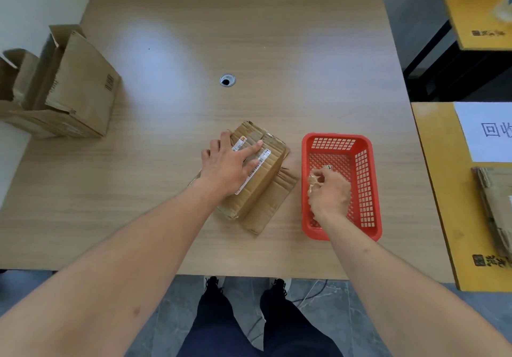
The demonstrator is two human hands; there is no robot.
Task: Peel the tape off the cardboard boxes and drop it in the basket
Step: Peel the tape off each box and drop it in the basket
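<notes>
White sheet [487,132] on the yellow table [443,190] reads "回收" — cut off; box label [253,167] print too small.

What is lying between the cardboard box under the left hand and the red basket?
Only a narrow strip of bare table separates the cardboard box from the red basket; the head view shows nothing lying there.

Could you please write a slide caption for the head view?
Left hand steadies the cardboard box; right hand holds crumpled tape over the red basket.

Left hand [228,167] flat, fingers [253,149] spread, right hand [328,193] fingers curled, pinching
</notes>
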